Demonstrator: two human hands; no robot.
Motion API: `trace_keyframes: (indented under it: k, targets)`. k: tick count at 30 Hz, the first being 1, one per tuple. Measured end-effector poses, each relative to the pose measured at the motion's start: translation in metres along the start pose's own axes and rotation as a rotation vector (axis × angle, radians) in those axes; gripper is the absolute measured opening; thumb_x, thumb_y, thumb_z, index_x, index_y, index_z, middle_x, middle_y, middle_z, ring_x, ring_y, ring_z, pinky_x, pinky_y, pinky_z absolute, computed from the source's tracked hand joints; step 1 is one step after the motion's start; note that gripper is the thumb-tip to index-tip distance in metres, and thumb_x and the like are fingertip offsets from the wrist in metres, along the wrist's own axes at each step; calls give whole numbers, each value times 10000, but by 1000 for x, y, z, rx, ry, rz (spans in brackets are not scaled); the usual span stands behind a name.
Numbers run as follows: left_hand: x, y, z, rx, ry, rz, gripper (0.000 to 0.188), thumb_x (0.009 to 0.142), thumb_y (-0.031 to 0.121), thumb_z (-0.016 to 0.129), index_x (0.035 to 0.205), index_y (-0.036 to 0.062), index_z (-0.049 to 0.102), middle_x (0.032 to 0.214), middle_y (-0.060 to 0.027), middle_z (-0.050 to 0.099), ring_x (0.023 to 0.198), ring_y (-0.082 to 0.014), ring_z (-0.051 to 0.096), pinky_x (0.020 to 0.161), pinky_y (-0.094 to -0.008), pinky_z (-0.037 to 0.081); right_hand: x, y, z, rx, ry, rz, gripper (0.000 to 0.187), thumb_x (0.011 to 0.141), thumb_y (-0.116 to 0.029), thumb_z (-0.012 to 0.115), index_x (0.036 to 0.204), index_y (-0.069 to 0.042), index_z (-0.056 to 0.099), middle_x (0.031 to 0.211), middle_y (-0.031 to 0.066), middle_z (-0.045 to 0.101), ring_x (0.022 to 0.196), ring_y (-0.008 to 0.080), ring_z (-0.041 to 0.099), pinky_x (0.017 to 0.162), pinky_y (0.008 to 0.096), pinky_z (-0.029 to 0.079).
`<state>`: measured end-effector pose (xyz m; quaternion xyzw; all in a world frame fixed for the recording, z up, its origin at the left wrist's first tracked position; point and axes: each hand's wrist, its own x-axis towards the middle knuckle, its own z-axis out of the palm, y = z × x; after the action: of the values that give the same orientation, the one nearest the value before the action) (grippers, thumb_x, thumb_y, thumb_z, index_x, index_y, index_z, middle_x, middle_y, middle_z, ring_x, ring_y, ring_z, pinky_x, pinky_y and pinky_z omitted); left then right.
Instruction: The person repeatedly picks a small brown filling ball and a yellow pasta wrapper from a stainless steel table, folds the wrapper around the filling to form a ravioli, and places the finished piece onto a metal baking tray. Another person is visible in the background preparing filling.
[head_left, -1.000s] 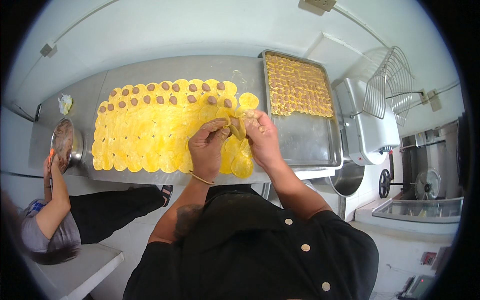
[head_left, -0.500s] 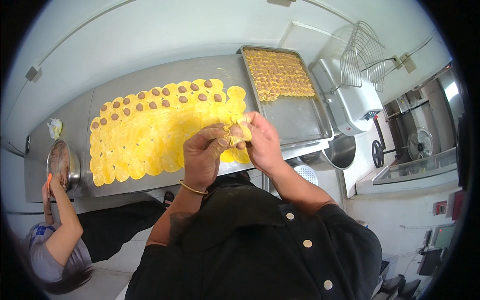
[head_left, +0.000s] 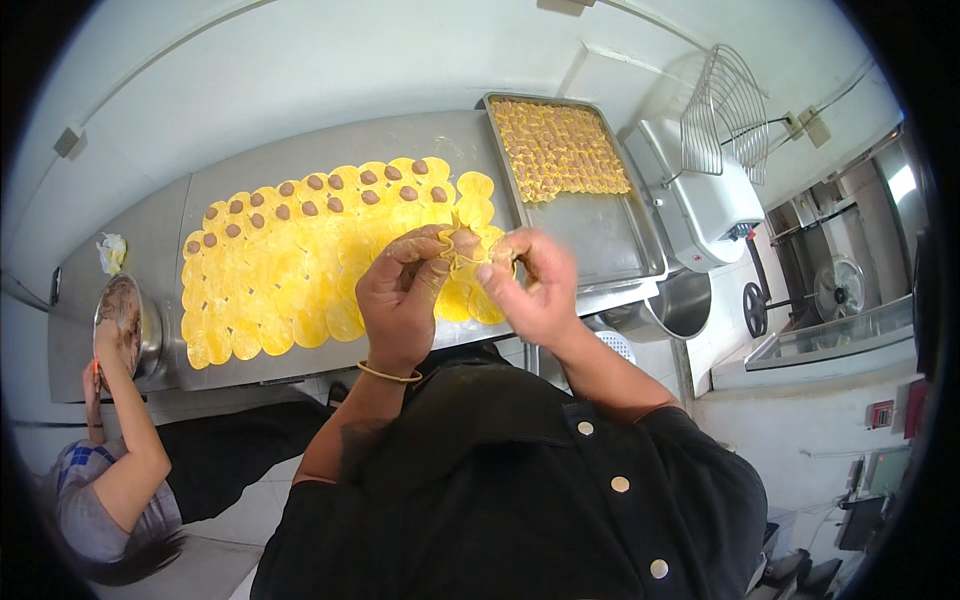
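My left hand (head_left: 403, 293) and my right hand (head_left: 530, 285) are raised close together above the steel table (head_left: 400, 135), both pinching one yellow dough wrapper with brown filling (head_left: 463, 250) between the fingertips. Below them lies a spread of round yellow wrappers (head_left: 290, 270) in overlapping rows; those along the far rows each carry a dab of brown filling (head_left: 340, 183). A thin band sits on my left wrist.
A metal tray (head_left: 610, 230) on the right holds several rows of folded dumplings (head_left: 558, 148) at its far end. A person at the left reaches into a metal bowl of brown filling (head_left: 125, 320). A white machine (head_left: 705, 205) with a wire rack stands right of the tray.
Both hands have lifted the wrapper nearer to the camera and kept working it between the fingers. The view has swung, so the table and tray sit higher and more tilted.
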<state>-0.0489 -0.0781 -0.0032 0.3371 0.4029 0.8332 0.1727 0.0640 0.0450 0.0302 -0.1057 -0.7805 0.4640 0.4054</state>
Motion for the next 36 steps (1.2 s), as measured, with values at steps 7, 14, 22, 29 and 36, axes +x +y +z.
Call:
trace_keyframes:
  k: [7, 14, 22, 29, 36]
  targets:
    - [12, -1, 1, -114, 6, -76, 183, 955, -126, 618, 1100, -23, 661, 1215, -154, 700, 1096, -233, 704, 999, -371, 570, 11, -1, -13, -289, -24, -237, 454, 780, -177, 847, 1137, -7, 625, 872, 110, 680, 757, 216, 656, 699, 327, 515]
    - [0, -59, 17, -556, -19, -365, 179, 1022, 95, 661, 1167, -7, 688, 1124, -64, 711, 996, -140, 678, 885, -281, 563, 9, 18, 24, -2, 17, 230, 732, 803, -173, 864, 1426, 0, 519, 1085, 108, 723, 1001, 185, 692, 903, 326, 547]
    - [-28, -102, 39, -577, 90, -565, 157, 1008, 107, 683, 1138, 20, 692, 1136, -37, 706, 1020, -144, 659, 927, -307, 539, -11, 64, -19, 15, -34, 275, 484, 832, -165, 837, 1205, -32, 558, 999, 99, 700, 870, 201, 686, 776, 345, 560]
    - [-21, -144, 91, -479, 70, -714, 182, 1015, 140, 671, 1163, 36, 684, 1152, -43, 706, 1067, -163, 664, 945, -326, 543, -3, 114, -91, 7, -79, 311, 360, 803, -171, 830, 1068, -45, 622, 967, 134, 688, 843, 269, 690, 747, 377, 554]
    - [7, -186, 147, -691, 262, -1038, 540, 1108, 454, 430, 1437, 33, 514, 1364, -151, 623, 1235, -279, 617, 1088, -404, 479, 11, 194, -174, -92, -132, 18, 369, 774, -176, 842, 1056, -53, 638, 976, 147, 673, 885, 372, 656, 771, 431, 546]
